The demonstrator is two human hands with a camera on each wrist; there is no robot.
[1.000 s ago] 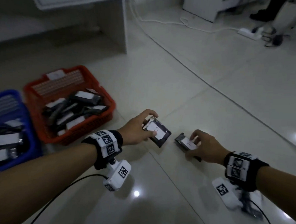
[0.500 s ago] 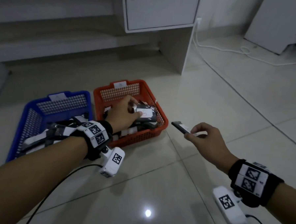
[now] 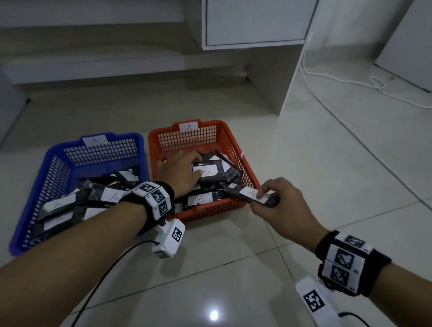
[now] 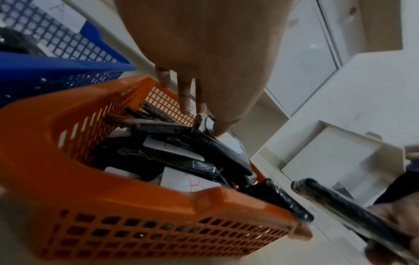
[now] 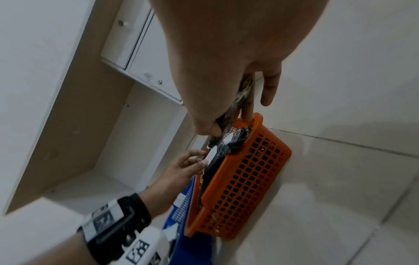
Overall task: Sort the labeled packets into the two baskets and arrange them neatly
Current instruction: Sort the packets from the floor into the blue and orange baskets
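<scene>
Head view: two baskets [image 3: 146, 144], [image 3: 236, 139]; two hands [image 3: 182, 174], [image 3: 280, 204], one packet [image 3: 212, 170], [image 3: 250, 195] each.

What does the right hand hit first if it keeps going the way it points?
Probably the orange basket: the right hand, pinching the A packet, points across its near right corner toward the B packets. Height over the rim is unclear.

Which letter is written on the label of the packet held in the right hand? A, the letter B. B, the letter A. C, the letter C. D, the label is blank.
B: in the head view the right hand pinches a black packet whose white label reads A, over the corner of the orange basket.
</scene>
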